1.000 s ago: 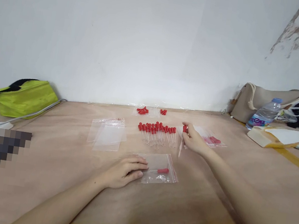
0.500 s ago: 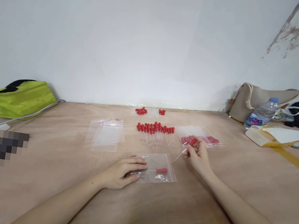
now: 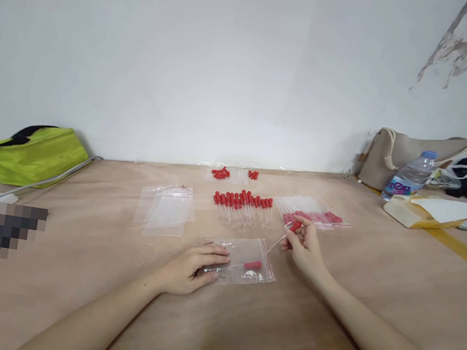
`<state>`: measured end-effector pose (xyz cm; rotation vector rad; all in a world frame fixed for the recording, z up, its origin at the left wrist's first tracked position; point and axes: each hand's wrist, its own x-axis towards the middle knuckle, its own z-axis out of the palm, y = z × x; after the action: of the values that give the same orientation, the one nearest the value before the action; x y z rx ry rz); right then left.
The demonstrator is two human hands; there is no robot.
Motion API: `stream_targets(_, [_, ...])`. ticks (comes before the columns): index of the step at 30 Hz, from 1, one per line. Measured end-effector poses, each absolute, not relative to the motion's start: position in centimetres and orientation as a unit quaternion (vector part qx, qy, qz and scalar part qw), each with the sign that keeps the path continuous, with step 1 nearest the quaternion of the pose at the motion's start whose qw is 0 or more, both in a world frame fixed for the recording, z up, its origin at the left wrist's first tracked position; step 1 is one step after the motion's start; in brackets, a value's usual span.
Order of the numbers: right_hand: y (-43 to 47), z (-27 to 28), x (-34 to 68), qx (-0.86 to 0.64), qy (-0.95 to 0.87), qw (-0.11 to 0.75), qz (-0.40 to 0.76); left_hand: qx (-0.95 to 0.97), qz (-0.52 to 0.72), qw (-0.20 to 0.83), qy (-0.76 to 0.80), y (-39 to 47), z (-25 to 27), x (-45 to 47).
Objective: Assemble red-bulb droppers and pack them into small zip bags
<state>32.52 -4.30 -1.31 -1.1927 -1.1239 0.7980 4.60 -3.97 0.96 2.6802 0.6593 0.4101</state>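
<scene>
My left hand [image 3: 197, 266] lies flat with fingers spread, resting on the closed-end side of a clear zip bag [image 3: 240, 249]. Inside that bag is one dropper [image 3: 253, 265] with a red rubber bulb. Between thumb and fingers, my right hand [image 3: 304, 247] pinches a second dropper [image 3: 295, 226] by its red bulb. Its thin clear tube slants down to the left, and the tip is at the bag's red-striped mouth; whether it is inside I cannot tell. Beyond the bag lies a row of loose droppers [image 3: 242, 201], bulbs pointing away from me.
Flat zip bags [image 3: 169, 212] lie at left of the droppers. Bagged droppers [image 3: 315, 213] are stacked at right. Loose red bulbs [image 3: 220, 172] sit near the wall. Farther right stand a water bottle [image 3: 409, 176] and a beige bag [image 3: 399, 153]; a green bag [image 3: 43, 158] is at far left.
My right hand has moved slightly left and toward the bag, bringing the dropper's tip to its mouth. My left hand has stayed on the bag.
</scene>
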Motion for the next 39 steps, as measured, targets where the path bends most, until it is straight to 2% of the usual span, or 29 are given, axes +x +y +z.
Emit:
stream_targets(6, [-5.0, -1.7, 31.5, -0.492, -0.43, 0.592, 0.472, 0.942, 0.134, 0.172, 0.256, -4.2, 1.0, 4.6])
stream_targets(10, [-5.4, -1.7, 31.8, -0.482, -0.5, 0.5, 0.517, 0.94, 0.131, 0.167, 0.268, -4.1, 0.9, 4.5])
stream_targets(13, [-5.3, -1.7, 32.3, -0.493, -0.6, 0.437, 0.454, 0.941, 0.134, 0.168, 0.262, -4.2, 1.0, 4.6])
stream_targets(16, [-4.8, -1.8, 32.5, -0.483, -0.692, 0.42, 0.335, 0.944, 0.126, 0.164, 0.257, -4.2, 1.3, 4.7])
stream_targets(20, [-4.5, -1.8, 32.0, -0.455, -0.75, 0.391, 0.279, 0.946, 0.107, 0.155, 0.264, -4.2, 1.3, 4.7])
stream_targets(27, [-4.7, -1.3, 31.4, -0.434, -0.761, 0.359, 0.323, 0.948, 0.085, 0.137, 0.274, -4.2, 1.2, 4.6])
stream_targets(30, [-4.3, -0.6, 32.5, -0.421, -0.772, 0.313, 0.359, 0.95, 0.078, 0.133, 0.27, -4.2, 1.3, 4.7])
stream_targets(33, [-3.0, 0.6, 33.9, -0.504, -0.731, 0.261, 0.379, 0.951, 0.082, 0.132, 0.267, -4.2, 1.3, 4.7])
stream_targets(35, [-1.6, 1.5, 34.4, -0.594, -0.702, 0.251, 0.301, 0.951, 0.089, 0.132, 0.266, -4.1, 1.3, 4.8])
stream_targets(37, [0.4, 2.3, 34.5, -0.666, -0.685, 0.241, 0.175, 0.951, 0.094, 0.132, 0.262, -4.1, 1.2, 4.8])
stream_targets(39, [2.6, 2.8, 34.3, -0.699, -0.663, 0.234, 0.128, 0.952, 0.098, 0.137, 0.257, -4.1, 1.2, 4.8])
